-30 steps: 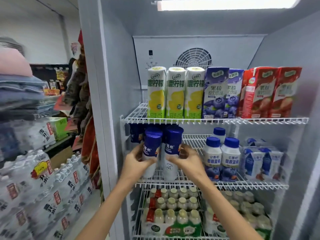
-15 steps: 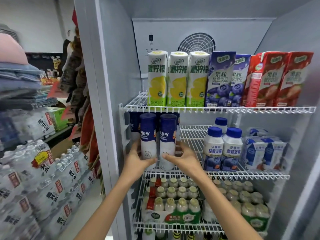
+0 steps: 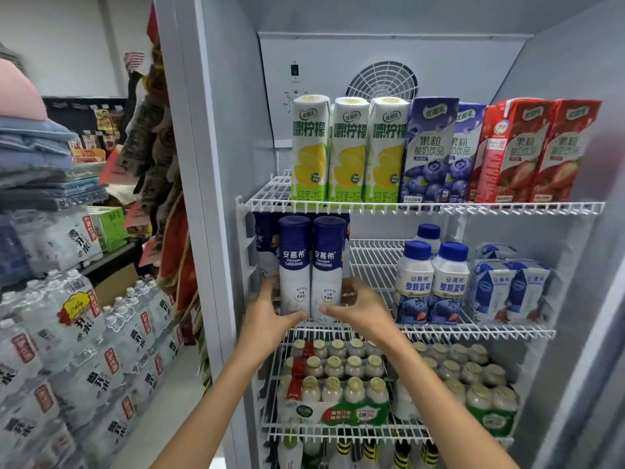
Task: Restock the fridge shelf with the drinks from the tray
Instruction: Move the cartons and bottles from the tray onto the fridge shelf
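As seen from the head camera: an open display fridge filled the centre and right of the frame, its fan grille at upper centre.
Top shelf: three lemon cartons, two blueberry cartons and two red strawberry cartons stood upright in a row across the upper middle of the frame.
Middle shelf: this white wire shelf crossed the centre of the frame; blue-capped blueberry bottles and small blue-and-white cartons stood at centre right, with bare wire between them and the left end.
Task drinks: two tall blue-and-white bottles stood upright and touching at the left end of the middle shelf, in front of more of the same kind.
Lower shelf: packs of small foil-capped bottles sat at lower centre.
Room: shrink-wrapped water bottle packs were stacked at lower left, folded cloth at upper left.
Left hand: reached up from the bottom edge, fingers curled around the left bottle's lower part, thumb across its front.
Right hand: likewise raised, fingers wrapped behind the right bottle near its base, thumb at the front.
Grip: both hands partly closed, pressing the pair together from either side.
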